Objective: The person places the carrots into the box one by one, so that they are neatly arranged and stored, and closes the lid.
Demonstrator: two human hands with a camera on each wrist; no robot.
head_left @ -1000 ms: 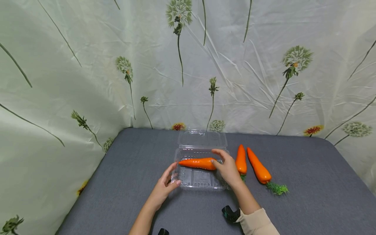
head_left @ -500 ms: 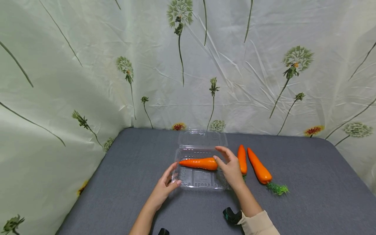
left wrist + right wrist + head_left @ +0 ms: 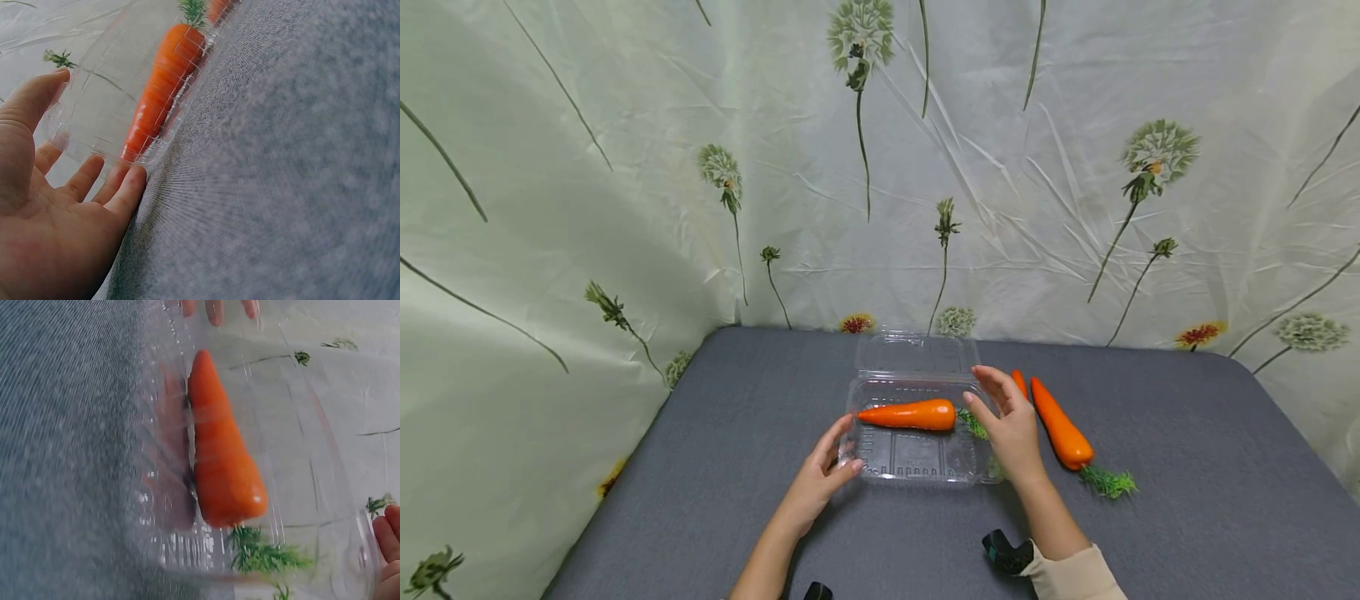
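An orange carrot with a green leafy top lies in the base of a clear plastic clamshell box, its tip to the left. The box's lid is laid back, open. My left hand holds the box's left end, thumb at the rim and fingers along the outer wall, as the left wrist view shows. Over the right end of the box, beside the leafy top, my right hand is spread and holds nothing. In the right wrist view the carrot is apart from the fingertips.
Right of the box lie two more carrots. One carrot shows its green top; the other carrot is mostly hidden behind my right hand. A grey cloth surface ends at a flower-patterned curtain.
My right hand has let go of the carrot and moved right, uncovering its green top. My left hand and the box have stayed in place.
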